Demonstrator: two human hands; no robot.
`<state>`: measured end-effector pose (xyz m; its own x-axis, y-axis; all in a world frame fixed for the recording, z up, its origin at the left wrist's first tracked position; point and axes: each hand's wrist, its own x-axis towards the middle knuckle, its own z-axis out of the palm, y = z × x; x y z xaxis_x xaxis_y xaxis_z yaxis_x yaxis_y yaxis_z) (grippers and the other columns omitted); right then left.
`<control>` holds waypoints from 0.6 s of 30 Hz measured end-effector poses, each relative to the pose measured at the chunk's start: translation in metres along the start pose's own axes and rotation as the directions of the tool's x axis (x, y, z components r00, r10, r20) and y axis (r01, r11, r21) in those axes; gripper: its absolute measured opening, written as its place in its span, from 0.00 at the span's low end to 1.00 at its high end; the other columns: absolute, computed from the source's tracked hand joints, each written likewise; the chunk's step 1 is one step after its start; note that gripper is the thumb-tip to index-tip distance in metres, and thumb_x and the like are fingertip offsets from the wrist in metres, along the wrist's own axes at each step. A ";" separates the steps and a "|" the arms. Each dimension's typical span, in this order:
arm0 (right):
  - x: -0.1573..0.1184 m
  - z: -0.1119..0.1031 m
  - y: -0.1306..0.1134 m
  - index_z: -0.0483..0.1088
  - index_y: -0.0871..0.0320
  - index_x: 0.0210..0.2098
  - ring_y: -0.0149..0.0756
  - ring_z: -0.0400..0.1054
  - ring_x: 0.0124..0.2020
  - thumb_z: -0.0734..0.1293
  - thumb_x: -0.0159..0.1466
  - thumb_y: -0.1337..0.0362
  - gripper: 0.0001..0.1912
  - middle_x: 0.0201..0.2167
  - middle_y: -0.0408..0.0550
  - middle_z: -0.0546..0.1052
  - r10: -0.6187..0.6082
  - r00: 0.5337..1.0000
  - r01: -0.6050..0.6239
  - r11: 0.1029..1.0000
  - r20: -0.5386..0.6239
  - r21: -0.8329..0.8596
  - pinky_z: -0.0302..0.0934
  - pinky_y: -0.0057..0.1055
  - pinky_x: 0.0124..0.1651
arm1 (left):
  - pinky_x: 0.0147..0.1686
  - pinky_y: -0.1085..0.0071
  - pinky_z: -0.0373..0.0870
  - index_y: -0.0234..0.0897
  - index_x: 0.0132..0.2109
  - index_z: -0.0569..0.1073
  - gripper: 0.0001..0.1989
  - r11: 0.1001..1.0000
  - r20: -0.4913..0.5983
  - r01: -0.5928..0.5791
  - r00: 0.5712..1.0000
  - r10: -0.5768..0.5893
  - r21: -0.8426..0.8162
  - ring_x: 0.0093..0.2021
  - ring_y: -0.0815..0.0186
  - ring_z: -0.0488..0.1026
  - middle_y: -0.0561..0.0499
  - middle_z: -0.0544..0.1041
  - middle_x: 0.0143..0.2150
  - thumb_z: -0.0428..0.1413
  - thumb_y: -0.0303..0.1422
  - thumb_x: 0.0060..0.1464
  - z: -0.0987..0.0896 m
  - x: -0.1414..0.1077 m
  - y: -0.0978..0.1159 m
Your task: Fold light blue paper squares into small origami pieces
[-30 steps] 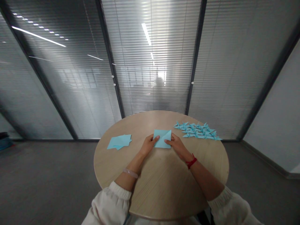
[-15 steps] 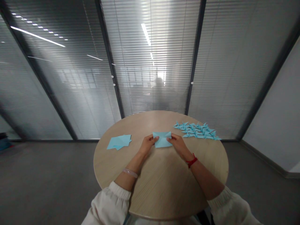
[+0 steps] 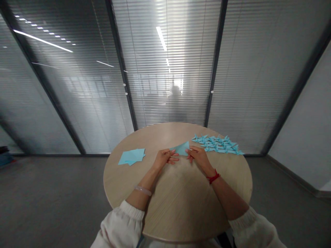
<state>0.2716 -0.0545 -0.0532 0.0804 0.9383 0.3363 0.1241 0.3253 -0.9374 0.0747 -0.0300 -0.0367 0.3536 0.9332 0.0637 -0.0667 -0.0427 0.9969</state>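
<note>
A blue sheet of paper (image 3: 182,148) is held up over the middle of the round table, tilted, its right side higher than its left. My left hand (image 3: 163,158) pinches its left end between thumb and finger. At its right end, my right hand (image 3: 198,156) grips it the same way, the other fingers curled below. Flat blue sheets (image 3: 131,156) lie overlapped on the table to the left of my left hand. Several folded blue paper cranes (image 3: 218,144) stand in rows beyond my right hand.
The round wooden table (image 3: 178,213) has its far edge close to a glass wall with blinds (image 3: 170,103). A pale wall (image 3: 307,131) stands at the right. Something dark and blue (image 3: 5,156) sits on the floor at the far left.
The held sheet was spread nearly flat facing up; now it is tilted and looks narrower, its right corner raised. The fingers of both hands have shifted beneath it.
</note>
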 end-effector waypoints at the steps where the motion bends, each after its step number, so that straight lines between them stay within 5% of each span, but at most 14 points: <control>1: -0.001 0.001 -0.003 0.75 0.58 0.35 0.35 0.67 0.18 0.70 0.53 0.48 0.20 0.21 0.45 0.76 0.009 1.000 -0.009 0.998 0.006 0.065 0.60 0.30 0.24 | 0.26 0.71 0.71 0.30 0.35 0.75 0.21 1.000 -0.010 -0.006 1.000 0.006 -0.019 0.32 0.61 0.79 0.39 0.80 0.41 0.64 0.46 0.43 0.000 0.000 0.000; 8: -0.006 0.003 -0.010 0.76 0.58 0.39 0.44 0.76 0.38 0.71 0.54 0.50 0.20 0.36 0.52 0.80 0.016 1.000 -0.019 0.967 0.014 0.254 0.67 0.38 0.42 | 0.34 0.68 0.73 0.32 0.41 0.79 0.20 0.994 0.001 -0.065 0.998 0.066 -0.087 0.41 0.55 0.78 0.40 0.80 0.42 0.65 0.39 0.42 -0.005 -0.002 0.002; 18: -0.004 0.000 -0.004 0.77 0.59 0.31 0.43 0.74 0.41 0.72 0.53 0.51 0.17 0.34 0.51 0.80 0.000 1.000 -0.007 0.957 0.022 0.289 0.66 0.39 0.49 | 0.38 0.62 0.74 0.30 0.34 0.80 0.19 0.993 0.008 -0.112 0.994 0.112 -0.036 0.41 0.54 0.77 0.41 0.81 0.37 0.66 0.42 0.39 -0.005 -0.002 0.008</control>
<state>0.2705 -0.0593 -0.0506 0.0589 0.9408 0.3339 -0.1675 0.3390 -0.9258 0.0690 -0.0308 -0.0295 0.3510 0.9198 0.1752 -0.1391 -0.1338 0.9812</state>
